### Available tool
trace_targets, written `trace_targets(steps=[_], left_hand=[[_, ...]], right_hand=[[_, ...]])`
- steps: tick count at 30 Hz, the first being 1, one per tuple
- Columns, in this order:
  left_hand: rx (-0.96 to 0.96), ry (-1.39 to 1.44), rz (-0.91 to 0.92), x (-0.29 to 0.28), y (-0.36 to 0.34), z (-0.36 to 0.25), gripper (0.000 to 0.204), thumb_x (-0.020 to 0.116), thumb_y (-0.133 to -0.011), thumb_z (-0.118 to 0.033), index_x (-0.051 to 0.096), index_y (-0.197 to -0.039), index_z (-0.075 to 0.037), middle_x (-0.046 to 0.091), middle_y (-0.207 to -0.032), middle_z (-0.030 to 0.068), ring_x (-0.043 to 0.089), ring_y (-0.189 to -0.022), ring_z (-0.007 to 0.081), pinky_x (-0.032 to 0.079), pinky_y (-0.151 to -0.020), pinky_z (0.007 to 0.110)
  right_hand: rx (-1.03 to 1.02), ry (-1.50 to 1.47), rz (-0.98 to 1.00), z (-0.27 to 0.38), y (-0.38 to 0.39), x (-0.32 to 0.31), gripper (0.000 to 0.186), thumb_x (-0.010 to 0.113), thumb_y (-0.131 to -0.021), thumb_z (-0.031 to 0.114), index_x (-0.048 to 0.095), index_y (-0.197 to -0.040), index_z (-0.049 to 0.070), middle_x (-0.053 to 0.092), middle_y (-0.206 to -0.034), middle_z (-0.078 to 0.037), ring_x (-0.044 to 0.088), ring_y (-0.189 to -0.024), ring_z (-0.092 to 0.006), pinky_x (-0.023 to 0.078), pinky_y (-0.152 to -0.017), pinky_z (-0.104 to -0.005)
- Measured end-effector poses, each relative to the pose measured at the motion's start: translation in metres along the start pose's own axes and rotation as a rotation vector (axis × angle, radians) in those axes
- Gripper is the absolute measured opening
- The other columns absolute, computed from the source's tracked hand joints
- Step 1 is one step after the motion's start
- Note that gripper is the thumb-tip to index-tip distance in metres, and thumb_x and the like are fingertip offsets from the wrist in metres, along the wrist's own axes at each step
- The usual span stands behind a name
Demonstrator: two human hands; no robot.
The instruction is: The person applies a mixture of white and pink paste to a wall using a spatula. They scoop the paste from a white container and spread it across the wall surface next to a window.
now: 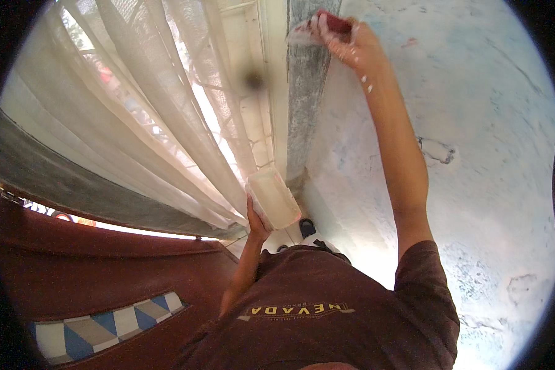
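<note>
My right hand is raised at arm's length and closed around a dark red brush, partly hidden by my fingers. The brush is at a grey vertical strip of wall edge, beside a whitish wet-looking patch. White paint specks my right hand and wrist. Lower down, my left hand grips the side of a rectangular plastic tub. Something pale cream or white is inside the tub; how full it is I cannot tell.
A blue-white, patchy wall fills the right side. Sheer white curtains hang at the left before a bright opening. Below them stands a dark red door-like panel with a blue, white and grey patterned inset. My shoe shows on the floor.
</note>
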State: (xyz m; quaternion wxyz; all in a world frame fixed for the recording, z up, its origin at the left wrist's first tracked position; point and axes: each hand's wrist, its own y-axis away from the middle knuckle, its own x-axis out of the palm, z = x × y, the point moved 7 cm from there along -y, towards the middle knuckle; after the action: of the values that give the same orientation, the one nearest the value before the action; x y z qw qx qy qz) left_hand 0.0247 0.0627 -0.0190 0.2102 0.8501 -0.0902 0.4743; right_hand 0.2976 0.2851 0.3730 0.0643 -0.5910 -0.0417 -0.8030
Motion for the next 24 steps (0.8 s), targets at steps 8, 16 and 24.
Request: trace_targets(steps=[8,16,24], left_hand=[[-0.016,-0.01,-0.017,0.004,0.001,0.016,0.073,0.038,-0.105,-0.063,0.04,-0.155,-0.011,0.056,-0.146,0.0125,0.059,-0.13,0.0303,0.049,-0.11,0.049],[-0.06,0.025,0.066,-0.019,-0.005,0.02,0.076,0.041,-0.103,-0.065,0.039,-0.156,-0.01,0.055,-0.147,0.0135,0.058,-0.131,0.0308,0.048,-0.111,0.049],[0.004,0.064,-0.001,-0.018,0.002,0.006,0.073,0.042,-0.104,-0.063,0.039,-0.155,-0.01,0.057,-0.144,0.0134,0.059,-0.129,0.0304,0.05,-0.109,0.048]], right_hand=[[-0.648,1.111,-0.075,0.006,0.111,0.004,0.023,0.049,-0.105,0.006,0.06,-0.12,-0.008,0.071,-0.106,-0.013,0.068,-0.09,-0.0197,0.056,-0.086,-0.0312],[-1.179,1.909,-0.082,-0.036,0.152,0.04,0.021,0.054,-0.098,-0.004,0.06,-0.117,-0.003,0.067,-0.1,-0.016,0.065,-0.09,-0.0211,0.051,-0.078,-0.0381],[-1.008,1.511,0.058,0.0,0.092,0.073,0.014,0.069,-0.096,0.006,0.065,-0.105,-0.003,0.067,-0.085,-0.004,0.059,-0.077,-0.0105,0.05,-0.073,-0.0291]])
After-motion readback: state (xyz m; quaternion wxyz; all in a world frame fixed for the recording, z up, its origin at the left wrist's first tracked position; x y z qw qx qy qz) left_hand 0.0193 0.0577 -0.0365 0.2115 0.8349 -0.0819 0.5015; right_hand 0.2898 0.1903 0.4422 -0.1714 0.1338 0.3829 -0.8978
